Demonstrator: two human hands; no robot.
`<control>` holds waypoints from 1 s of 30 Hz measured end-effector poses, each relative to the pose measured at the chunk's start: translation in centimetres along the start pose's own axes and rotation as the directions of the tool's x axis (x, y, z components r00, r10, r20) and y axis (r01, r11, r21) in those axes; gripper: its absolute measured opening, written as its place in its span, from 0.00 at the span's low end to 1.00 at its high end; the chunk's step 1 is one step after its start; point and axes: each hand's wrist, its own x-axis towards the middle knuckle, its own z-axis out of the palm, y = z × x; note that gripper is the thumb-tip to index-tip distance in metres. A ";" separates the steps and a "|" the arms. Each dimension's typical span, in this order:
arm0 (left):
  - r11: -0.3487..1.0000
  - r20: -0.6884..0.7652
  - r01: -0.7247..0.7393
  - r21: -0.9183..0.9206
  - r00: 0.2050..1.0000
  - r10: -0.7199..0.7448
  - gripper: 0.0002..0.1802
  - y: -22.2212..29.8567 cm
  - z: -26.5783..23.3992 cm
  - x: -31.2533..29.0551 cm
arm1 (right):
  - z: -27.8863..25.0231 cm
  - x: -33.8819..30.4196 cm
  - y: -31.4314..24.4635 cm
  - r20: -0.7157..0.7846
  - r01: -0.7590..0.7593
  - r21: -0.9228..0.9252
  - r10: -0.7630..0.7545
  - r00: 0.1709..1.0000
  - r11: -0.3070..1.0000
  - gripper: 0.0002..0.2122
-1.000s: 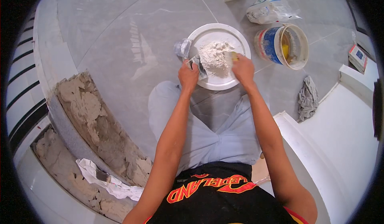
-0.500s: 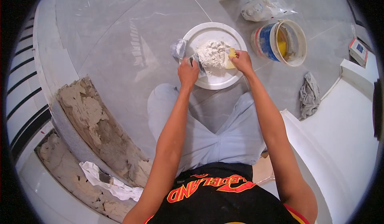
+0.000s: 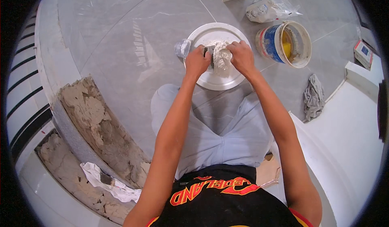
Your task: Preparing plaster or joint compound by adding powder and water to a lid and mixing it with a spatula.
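Observation:
A round white tray (image 3: 220, 84) lies on the floor in front of my knees with a heap of pale powder (image 3: 222, 61) on it. At the heap's left side, my left hand (image 3: 198, 60) is closed on a scraper, its dark flat blade (image 3: 210, 56) pressed against the powder. My right hand (image 3: 242, 57) is closed at the heap's right edge, fingers curled down. The yellow scraper seen in it earlier is now hidden by the hand and powder. A crumpled grey-blue plastic piece (image 3: 183, 47) sits against the tray's left rim.
Right of the tray, a tipped bucket (image 3: 273, 42) has something yellow inside; a plastic bag (image 3: 269, 8) lies behind it. A grey rag (image 3: 313, 98) and a small box (image 3: 363, 55) are at right. Rough mortar (image 3: 99, 121) and a white crumpled sheet (image 3: 109, 184) lie at left.
Both hands have moved: the left up and to the right, the right slightly left and up. The powder between them is squeezed into a narrower heap. The yellow scraper has gone out of sight.

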 end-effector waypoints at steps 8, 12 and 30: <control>0.989 0.144 -0.103 0.108 0.986 0.087 0.14 0.8 -1.3 2.5 | 0.0 4.1 1.4 0.006 0.232 0.133 -0.235 0.972 0.964 0.09; 0.987 0.027 -0.151 0.052 0.988 0.150 0.14 -0.1 -1.3 2.8 | 1.4 4.2 2.0 0.031 0.400 0.257 -0.422 0.906 0.880 0.08; 0.985 0.057 0.111 -0.134 0.993 -0.104 0.16 -2.3 -2.1 -2.2 | 0.7 0.0 -0.7 0.221 0.351 -0.124 -0.319 0.922 0.928 0.07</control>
